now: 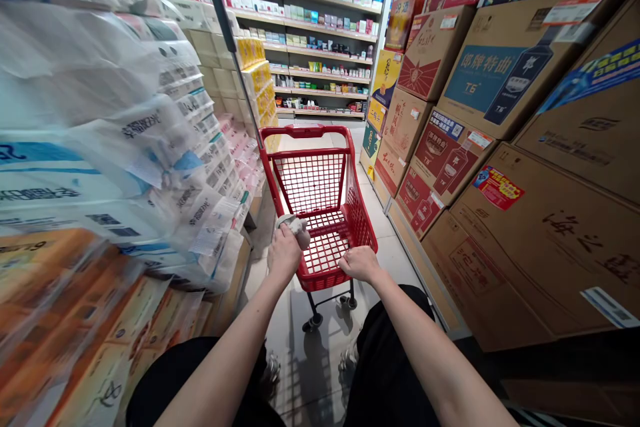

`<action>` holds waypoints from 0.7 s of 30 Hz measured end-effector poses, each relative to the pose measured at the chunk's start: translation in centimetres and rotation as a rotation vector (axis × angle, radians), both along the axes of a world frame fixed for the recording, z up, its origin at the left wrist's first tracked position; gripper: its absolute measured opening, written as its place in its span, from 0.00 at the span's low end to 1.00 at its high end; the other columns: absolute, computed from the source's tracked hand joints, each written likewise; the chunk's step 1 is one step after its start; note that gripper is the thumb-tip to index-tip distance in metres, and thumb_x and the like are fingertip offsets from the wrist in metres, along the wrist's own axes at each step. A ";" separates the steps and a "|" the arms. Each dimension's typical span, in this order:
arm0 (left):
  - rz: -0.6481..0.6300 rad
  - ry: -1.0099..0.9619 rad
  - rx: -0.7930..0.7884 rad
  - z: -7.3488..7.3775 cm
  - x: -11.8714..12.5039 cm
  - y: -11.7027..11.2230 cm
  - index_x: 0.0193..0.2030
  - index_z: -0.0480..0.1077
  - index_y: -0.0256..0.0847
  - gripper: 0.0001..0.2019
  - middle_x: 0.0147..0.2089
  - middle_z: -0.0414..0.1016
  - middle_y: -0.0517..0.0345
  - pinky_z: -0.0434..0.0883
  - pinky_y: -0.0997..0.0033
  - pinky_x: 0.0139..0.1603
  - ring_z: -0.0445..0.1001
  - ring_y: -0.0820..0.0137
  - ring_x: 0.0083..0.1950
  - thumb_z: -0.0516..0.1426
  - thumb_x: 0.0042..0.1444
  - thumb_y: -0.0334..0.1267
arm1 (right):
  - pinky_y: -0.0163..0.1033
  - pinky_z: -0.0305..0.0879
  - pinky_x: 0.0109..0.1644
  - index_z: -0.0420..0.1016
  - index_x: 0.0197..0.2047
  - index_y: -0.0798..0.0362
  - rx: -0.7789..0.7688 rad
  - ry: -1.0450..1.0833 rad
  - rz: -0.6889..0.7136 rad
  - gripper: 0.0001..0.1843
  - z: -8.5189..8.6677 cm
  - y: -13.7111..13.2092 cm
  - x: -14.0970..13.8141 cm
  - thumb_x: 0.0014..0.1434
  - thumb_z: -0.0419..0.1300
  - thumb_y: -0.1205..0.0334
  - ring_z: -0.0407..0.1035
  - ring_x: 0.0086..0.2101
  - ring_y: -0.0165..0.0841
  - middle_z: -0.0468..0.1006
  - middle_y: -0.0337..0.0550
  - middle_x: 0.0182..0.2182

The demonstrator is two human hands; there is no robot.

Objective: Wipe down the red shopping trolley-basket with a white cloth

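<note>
A small red shopping cart [320,180] stands in the aisle in front of me, its mesh basket holding nothing that I can see. My left hand [283,252] is closed on the cart's near rim at the left and also clutches a crumpled whitish cloth or paper [299,227]. My right hand [359,263] is closed on the near rim at the right. Both forearms reach forward over my dark trousers.
Stacked tissue and paper packs [125,147] wall the left side. Large cardboard cartons [525,167] pile up along the right. Shelves of small goods [320,33] cross the aisle's far end. Pale tiled floor [380,213] runs ahead.
</note>
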State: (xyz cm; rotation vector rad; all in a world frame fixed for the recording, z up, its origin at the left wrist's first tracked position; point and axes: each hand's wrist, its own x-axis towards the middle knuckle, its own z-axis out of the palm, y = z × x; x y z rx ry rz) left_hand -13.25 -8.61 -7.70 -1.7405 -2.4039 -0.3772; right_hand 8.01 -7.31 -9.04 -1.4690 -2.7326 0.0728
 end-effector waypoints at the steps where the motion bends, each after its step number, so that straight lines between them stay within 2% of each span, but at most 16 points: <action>1: -0.016 0.006 0.004 0.0 -0.2 0.2 0.63 0.51 0.25 0.24 0.48 0.66 0.36 0.68 0.60 0.45 0.71 0.59 0.46 0.40 0.60 0.31 | 0.33 0.52 0.30 0.79 0.28 0.54 -0.007 0.001 -0.003 0.24 0.0 0.1 0.0 0.61 0.45 0.56 0.70 0.28 0.31 0.79 0.44 0.27; 5: -0.139 0.091 -0.013 -0.5 0.5 -1.1 0.62 0.52 0.23 0.24 0.44 0.68 0.38 0.68 0.59 0.42 0.71 0.60 0.41 0.40 0.59 0.30 | 0.33 0.54 0.32 0.80 0.29 0.53 -0.043 -0.025 -0.039 0.22 0.4 0.7 0.8 0.60 0.46 0.56 0.71 0.30 0.32 0.80 0.44 0.29; 10: -0.365 0.164 -0.008 -2.0 2.6 -5.8 0.63 0.54 0.28 0.24 0.42 0.68 0.42 0.68 0.62 0.40 0.70 0.63 0.39 0.41 0.58 0.28 | 0.33 0.55 0.32 0.80 0.31 0.52 -0.064 -0.067 -0.094 0.22 0.7 1.6 2.2 0.60 0.46 0.55 0.72 0.32 0.33 0.80 0.44 0.29; 13: -0.568 0.121 -0.050 -2.3 2.3 -7.5 0.63 0.54 0.34 0.24 0.43 0.68 0.45 0.67 0.63 0.38 0.70 0.63 0.39 0.44 0.59 0.32 | 0.33 0.55 0.33 0.80 0.30 0.52 -0.075 -0.076 -0.089 0.22 0.6 1.9 3.0 0.60 0.46 0.55 0.72 0.32 0.33 0.80 0.44 0.29; 15: -0.682 0.101 -0.065 -1.8 1.2 -7.4 0.63 0.55 0.39 0.23 0.43 0.68 0.47 0.67 0.64 0.40 0.70 0.62 0.40 0.45 0.60 0.34 | 0.33 0.55 0.33 0.80 0.30 0.51 -0.071 -0.075 -0.078 0.22 0.5 1.9 3.3 0.60 0.46 0.55 0.72 0.31 0.33 0.79 0.44 0.29; 17: -0.690 0.091 -0.055 -0.8 -0.2 -6.3 0.62 0.58 0.42 0.22 0.42 0.69 0.48 0.66 0.64 0.42 0.70 0.62 0.41 0.45 0.60 0.35 | 0.33 0.54 0.33 0.80 0.30 0.51 -0.057 -0.070 -0.069 0.21 0.4 1.8 3.5 0.60 0.47 0.55 0.72 0.31 0.33 0.79 0.43 0.29; 21: -0.494 0.013 -0.039 1.3 -1.9 -3.3 0.60 0.60 0.43 0.20 0.43 0.70 0.49 0.66 0.66 0.39 0.71 0.65 0.38 0.44 0.61 0.37 | 0.33 0.55 0.33 0.80 0.31 0.51 -0.054 -0.076 -0.068 0.21 0.5 1.7 3.3 0.60 0.47 0.55 0.72 0.32 0.33 0.80 0.43 0.29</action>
